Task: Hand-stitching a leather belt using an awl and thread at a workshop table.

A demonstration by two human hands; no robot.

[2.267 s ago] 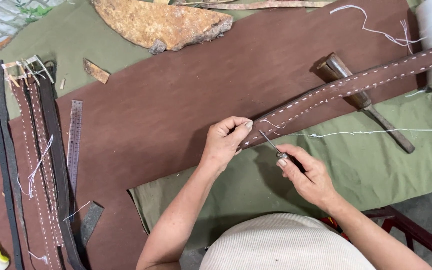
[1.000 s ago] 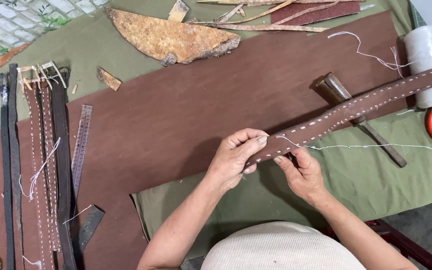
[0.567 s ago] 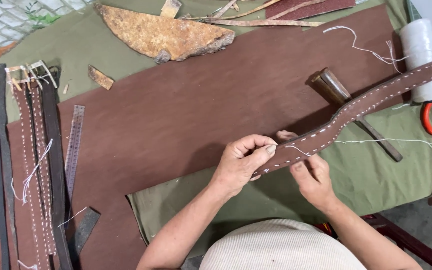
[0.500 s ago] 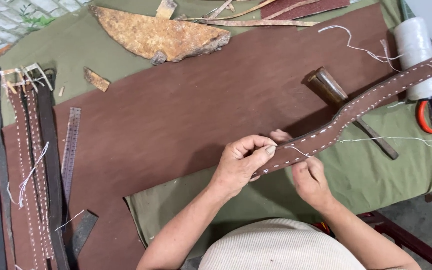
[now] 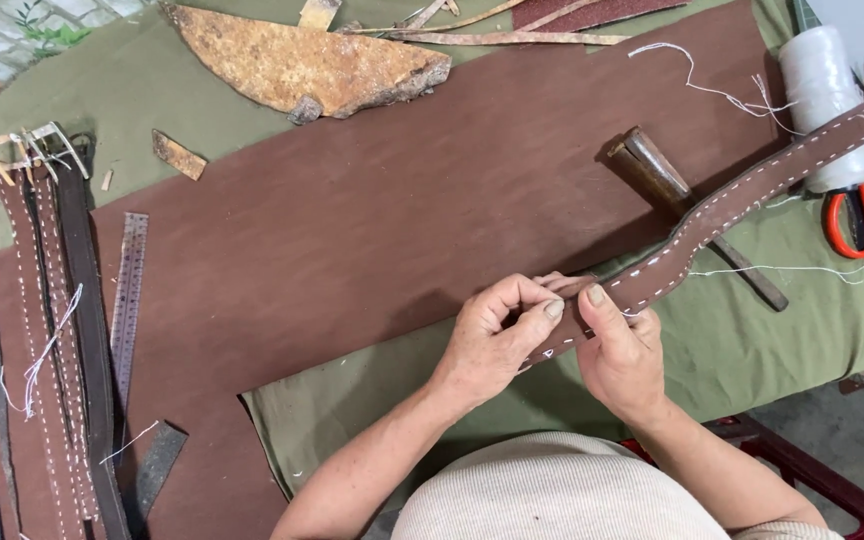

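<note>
Head view looks down on a counter [image 5: 772,360] draped in green cloth, with a large brown leather sheet [image 5: 372,220] spread over most of it. Both hands meet at the near end of a brown leather strap [image 5: 712,215] edged with white stitching. The left hand [image 5: 492,345] pinches the strap's end between thumb and curled fingers; the right hand [image 5: 622,355] is closed over the strap just beside it, thumb pressed on top. From there the strap runs up and to the right, crossing a hammer [image 5: 687,210] and reaching a spool of white thread [image 5: 824,100].

The strap looks light and bendable yet firm: it curves in a gentle wave rather than folding. Its matte face should not be slippery. Judging by the two close pinches, a hold right at the working end, on the flat faces, keeps the free length from twisting. A loose white thread [image 5: 792,268] trails right from near the right hand and could snag.

Red-handled scissors [image 5: 852,215] lie by the spool. Finished stitched straps [image 5: 47,330] and a steel ruler [image 5: 129,300] rest at far left, well apart.
</note>
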